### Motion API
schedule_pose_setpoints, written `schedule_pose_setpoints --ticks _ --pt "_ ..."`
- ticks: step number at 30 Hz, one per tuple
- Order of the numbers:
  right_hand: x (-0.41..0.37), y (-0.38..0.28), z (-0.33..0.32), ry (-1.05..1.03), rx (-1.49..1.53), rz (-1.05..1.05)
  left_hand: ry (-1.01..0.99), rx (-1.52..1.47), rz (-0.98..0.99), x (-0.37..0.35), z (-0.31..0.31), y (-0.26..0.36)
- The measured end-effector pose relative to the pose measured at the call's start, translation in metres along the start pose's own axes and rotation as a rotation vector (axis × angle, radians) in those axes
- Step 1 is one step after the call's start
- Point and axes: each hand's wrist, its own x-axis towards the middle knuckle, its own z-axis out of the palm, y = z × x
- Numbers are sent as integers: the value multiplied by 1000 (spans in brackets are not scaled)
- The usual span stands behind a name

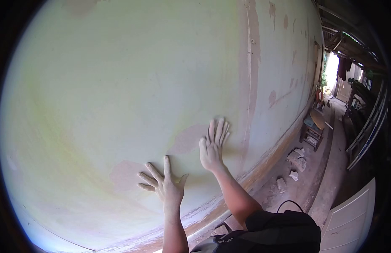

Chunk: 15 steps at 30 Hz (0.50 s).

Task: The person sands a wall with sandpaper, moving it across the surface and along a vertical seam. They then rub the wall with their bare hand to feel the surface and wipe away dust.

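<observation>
Nothing is gripped by either hand: both are laid open and flat against the wall (119, 84), with the palms pressed to its pale green surface. The left hand (166, 187) is spread wide, its fingers fanned apart and pointed up the wall, and its thumb is held out towards the right hand (212, 149). The right hand is placed just beside it and a little higher on the wall, with its fingers kept closer together. Both hands are seen dusted with pale powder. A pinkish filler patch (189, 139) on the wall is touched at its edge by the right hand, and a second pinkish patch (126, 175) is found on the wall just beside the left hand's fingers. A long filled seam (251, 76) is drawn up the wall beyond the right hand. At the foot of the wall, rubble chunks (297, 159) are scattered on the concrete floor (326, 177), and a white panel (351, 219) is seen well apart from the wall.
</observation>
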Motion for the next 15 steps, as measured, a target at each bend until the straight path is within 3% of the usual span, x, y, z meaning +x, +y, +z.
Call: schedule_pose_setpoints --ticks 5,9,15 --pt "90 -27 -47 127 65 -35 97 8 54 -3 7 -4" --pt "62 -14 -45 -20 17 -43 111 6 48 -2 6 -3" --pt "-43 36 20 -55 34 -117 63 3 12 -5 5 -3"
